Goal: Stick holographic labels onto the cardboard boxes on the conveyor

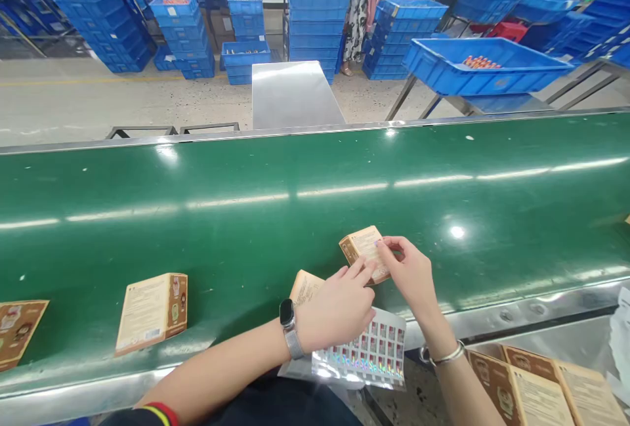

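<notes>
My left hand [337, 308], wearing a watch, reaches over the green belt with its fingertips on a small tan and brown carton [363, 245]. A shiny sheet of small stickers [367, 354] comes out from under this hand and hangs over the belt's near edge; the thumb side seems closed on it. My right hand [407, 272] is closed in a pinch at the carton's right side, a tiny shiny sticker [378, 243] showing at its fingertips. Partly covered by my left hand, another tan carton [304, 287] lies on the belt.
Farther left on the belt [236, 176] lie a carton [147, 311] and a brown one [20, 331]. More cartons [536, 390] sit at lower right. Beyond the belt stand a blue tray [492, 78], a metal table [295, 94], stacked blue crates [317, 25] and a person [361, 6].
</notes>
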`<state>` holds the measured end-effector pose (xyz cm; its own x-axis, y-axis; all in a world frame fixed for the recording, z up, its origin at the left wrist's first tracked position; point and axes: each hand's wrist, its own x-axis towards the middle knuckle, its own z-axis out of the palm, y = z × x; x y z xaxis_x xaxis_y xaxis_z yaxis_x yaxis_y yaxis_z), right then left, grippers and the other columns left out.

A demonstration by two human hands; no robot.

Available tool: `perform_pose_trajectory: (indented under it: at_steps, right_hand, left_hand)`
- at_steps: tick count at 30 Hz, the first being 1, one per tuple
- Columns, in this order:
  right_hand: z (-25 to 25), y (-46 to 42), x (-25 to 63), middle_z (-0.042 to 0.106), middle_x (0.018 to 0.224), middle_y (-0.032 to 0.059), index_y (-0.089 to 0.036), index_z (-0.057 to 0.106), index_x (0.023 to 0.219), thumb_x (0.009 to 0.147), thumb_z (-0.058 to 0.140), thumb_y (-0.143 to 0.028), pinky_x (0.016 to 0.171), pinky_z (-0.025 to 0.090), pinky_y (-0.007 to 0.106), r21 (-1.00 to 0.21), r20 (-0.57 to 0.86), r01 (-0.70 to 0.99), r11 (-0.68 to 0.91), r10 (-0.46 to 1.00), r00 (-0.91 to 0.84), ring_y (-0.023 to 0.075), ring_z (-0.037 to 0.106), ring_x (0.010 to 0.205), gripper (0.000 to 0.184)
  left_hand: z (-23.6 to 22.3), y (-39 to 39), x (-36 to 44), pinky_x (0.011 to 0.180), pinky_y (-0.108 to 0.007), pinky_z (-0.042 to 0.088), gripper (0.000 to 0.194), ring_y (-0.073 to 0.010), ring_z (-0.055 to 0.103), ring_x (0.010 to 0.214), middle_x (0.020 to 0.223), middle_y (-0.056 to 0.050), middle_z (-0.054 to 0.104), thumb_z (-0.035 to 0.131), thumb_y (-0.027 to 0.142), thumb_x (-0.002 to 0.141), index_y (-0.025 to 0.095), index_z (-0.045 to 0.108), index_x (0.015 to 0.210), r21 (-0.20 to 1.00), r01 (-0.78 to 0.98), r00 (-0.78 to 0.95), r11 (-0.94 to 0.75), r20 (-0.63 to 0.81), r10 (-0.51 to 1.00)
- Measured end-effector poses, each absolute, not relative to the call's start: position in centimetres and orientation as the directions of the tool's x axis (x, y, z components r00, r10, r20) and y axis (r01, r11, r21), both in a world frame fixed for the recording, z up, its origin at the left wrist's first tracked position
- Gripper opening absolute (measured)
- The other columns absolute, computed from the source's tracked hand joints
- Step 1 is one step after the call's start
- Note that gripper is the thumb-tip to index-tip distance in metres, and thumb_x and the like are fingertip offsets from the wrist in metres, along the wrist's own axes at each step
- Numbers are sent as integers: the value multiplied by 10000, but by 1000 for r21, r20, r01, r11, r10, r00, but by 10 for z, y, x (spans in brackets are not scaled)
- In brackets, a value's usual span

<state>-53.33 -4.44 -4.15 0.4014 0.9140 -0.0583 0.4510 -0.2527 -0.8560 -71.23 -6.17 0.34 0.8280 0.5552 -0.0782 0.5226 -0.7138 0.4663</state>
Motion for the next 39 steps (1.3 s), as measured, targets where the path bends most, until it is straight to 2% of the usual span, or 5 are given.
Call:
perform_pose_trajectory:
  at_steps: [10,18,26,31,39]
  right_hand:
    - [-26,-42,-514,647,1121,168,-196,571,1072,822,538,-556,866,510,494,-731,270,672,-119,854,445,323,635,982,439]
    - [-23,-93,-558,581,1392,147,-224,305,1541,744,685,-278,919,551,464,-508,50,787,351,923,-380,319,597,1226,884]
    - [-22,-81,-608,697,1219,137,-186,561,1332,948,497,-524,591,574,359,-683,77,728,51,997,2,278,723,869,515]
    - [22,-99,-608,745,1026,58,-266,658,1104,1012,514,-323,679,567,324,-656,368,632,412,906,-208,232,713,875,180]
    - [34,-109,-634,731,925,63,-199,645,1069,1015,424,-91,776,522,375,-342,423,549,763,646,-635,213,674,831,252]
  left_hand:
    - [23,-71,-716,991,-345,501,196,-253,649,1178,1168,-133,718,549,253,986,132,674,894,527,420,868,-738,3,496]
    - [62,-101,-801,554,-179,325,68,-68,446,563,640,86,550,635,219,901,204,645,835,888,455,629,-63,-271,728]
    - [45,-112,-838,553,-205,342,71,-106,504,583,641,47,641,615,239,812,173,634,830,835,461,367,300,-488,792]
    - [43,-115,-843,668,-233,422,187,-171,653,756,846,-21,773,597,291,887,181,742,928,818,520,368,245,-473,800]
    - [41,-110,-834,646,-233,412,198,-169,641,724,849,-17,773,602,262,891,192,772,965,835,535,438,129,-405,803]
